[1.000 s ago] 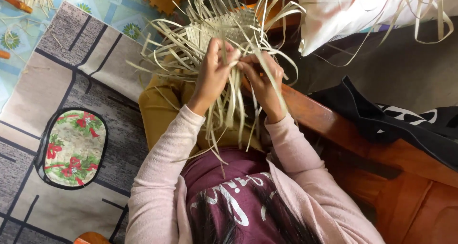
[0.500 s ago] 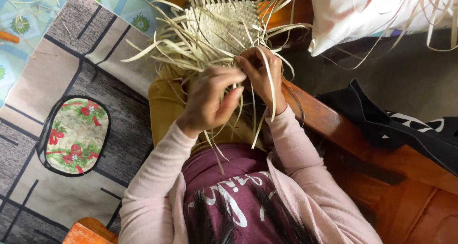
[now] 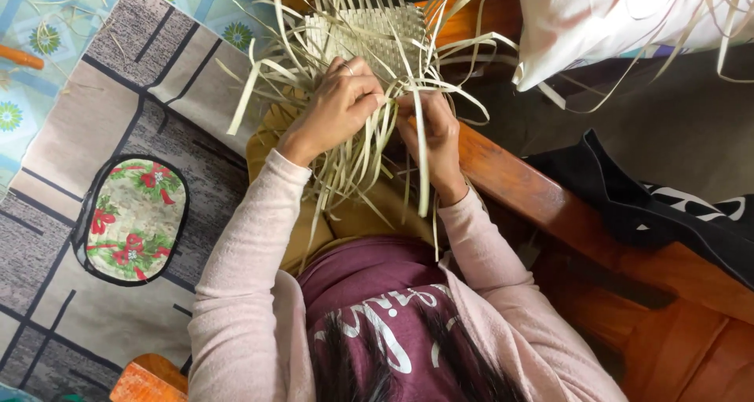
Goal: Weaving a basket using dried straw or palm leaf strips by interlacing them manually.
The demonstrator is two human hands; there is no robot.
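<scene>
I see the left hand (image 3: 339, 107) with its grip closed over a bundle of loose pale strips (image 3: 357, 162), fingers curled down across them at the near edge of the woven mat (image 3: 369, 36). The right hand (image 3: 430, 131) sits just beside it, fingertips touching the left hand's fingertips, its grip pinched shut on a single strip that arcs up and then hangs down past the wrist. The woven mat, a pale checkered panel of plaited strips, lies over my subject's lap just beyond both hands, with unwoven strip ends fanning outward on all sides. Both forearms wear pink sleeves (image 3: 243, 268) over a maroon shirt (image 3: 377, 323) with white print. Under the work I see mustard-yellow trousers (image 3: 271, 146). To the right runs a reddish wooden rail (image 3: 534, 201), with black fabric (image 3: 652, 213) draped just beyond it and a white sack (image 3: 597, 21) near the top edge. To the left, the floor carries a grey and beige patterned mat (image 3: 94, 127), on which lies an oval floral cushion (image 3: 133, 217).
</scene>
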